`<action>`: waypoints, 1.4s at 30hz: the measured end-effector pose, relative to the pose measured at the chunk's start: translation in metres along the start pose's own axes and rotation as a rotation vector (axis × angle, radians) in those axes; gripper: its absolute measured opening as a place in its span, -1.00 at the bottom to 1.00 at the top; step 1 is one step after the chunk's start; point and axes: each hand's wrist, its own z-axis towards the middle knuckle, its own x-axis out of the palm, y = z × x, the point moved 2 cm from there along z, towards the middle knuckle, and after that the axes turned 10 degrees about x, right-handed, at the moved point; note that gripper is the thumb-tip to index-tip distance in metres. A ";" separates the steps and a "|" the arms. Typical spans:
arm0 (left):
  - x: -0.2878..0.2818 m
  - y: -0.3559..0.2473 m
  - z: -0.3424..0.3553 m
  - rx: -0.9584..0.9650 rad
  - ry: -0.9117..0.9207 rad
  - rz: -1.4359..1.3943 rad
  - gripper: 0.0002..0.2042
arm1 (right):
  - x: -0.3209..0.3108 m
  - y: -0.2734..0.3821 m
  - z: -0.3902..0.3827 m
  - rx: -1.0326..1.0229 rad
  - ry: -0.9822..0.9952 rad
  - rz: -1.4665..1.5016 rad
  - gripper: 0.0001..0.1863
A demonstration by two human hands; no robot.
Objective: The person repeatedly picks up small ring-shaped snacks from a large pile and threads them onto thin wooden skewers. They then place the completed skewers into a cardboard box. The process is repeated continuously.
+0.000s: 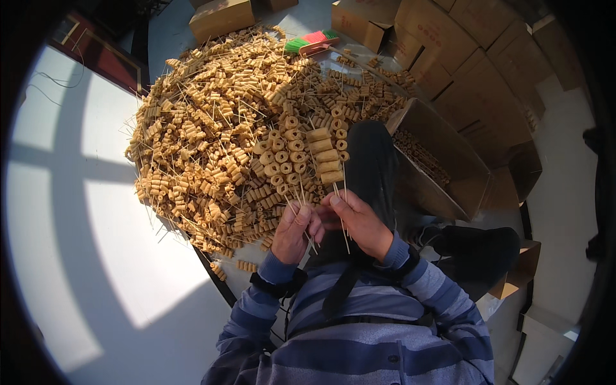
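My left hand (293, 235) pinches the thin sticks of several skewers (285, 157), each threaded with tan ring-shaped pieces whose holes show. Close beside it, my right hand (360, 224) grips the sticks of more skewers (326, 157), with ribbed tan rolls stacked along them. Both bunches point away from me, and the stick ends poke out below my fingers. Right behind them rises a big heap of like skewers (199, 141), lying every which way. How many skewers each hand has, I cannot tell.
An open cardboard box (443, 138) with skewers inside stands right of my knee. Stacked cartons (475, 83) line the right back, and another carton (221, 19) sits behind the heap. A green and red brush (311, 42) lies at the heap's far edge.
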 end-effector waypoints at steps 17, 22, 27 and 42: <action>0.128 0.085 0.026 -0.583 0.697 0.374 -0.65 | -0.114 0.005 -0.085 -0.216 -0.015 0.292 -0.66; 0.132 0.092 0.018 -0.536 0.947 0.726 -0.67 | -0.120 0.008 -0.098 -0.328 -0.043 0.231 -0.77; 0.135 0.082 0.018 -0.869 0.935 0.618 -0.65 | -0.111 0.005 -0.107 -0.372 -0.148 0.233 -0.78; 0.160 0.042 0.061 -0.005 0.369 0.114 -0.54 | -0.114 0.009 -0.121 -0.311 -0.160 0.060 -0.77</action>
